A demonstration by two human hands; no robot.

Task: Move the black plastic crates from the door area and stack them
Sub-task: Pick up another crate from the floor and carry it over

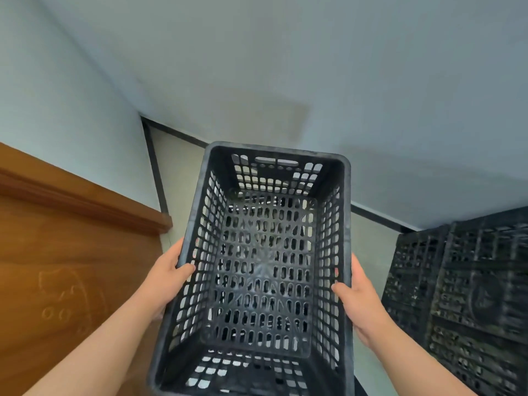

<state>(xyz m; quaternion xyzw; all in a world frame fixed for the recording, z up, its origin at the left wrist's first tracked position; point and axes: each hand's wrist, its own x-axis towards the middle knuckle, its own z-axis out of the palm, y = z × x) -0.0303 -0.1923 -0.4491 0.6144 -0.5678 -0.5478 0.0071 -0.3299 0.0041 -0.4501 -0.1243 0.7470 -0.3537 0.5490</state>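
The person holds a black plastic crate (265,270) in the air with both hands, its open top facing the camera so that the perforated floor and slotted walls show. The left hand (167,277) clasps the crate's left long wall: its thumb lies over the rim on the inside, and the remaining fingers wrap around the outside, out of sight behind the wall. The right hand (361,298) clasps the opposite long wall in the same way, thumb hooked over the rim onto the inner face, the other fingers closed on the outer side. The crate is thus squeezed between the two hands, with nothing inside it.

Beyond the fingertips, past the crate's far short wall with its handle slot, lies a pale floor (183,167) edged by a dark skirting strip (155,164) at the foot of light blue-grey walls (314,67). To the left of the left hand stands a brown wooden door (63,252) with raised moulding. To the right of the right hand, near but not touching it, sits a dark stack of black crates (463,295), blurred, with latticed undersides or sides showing.
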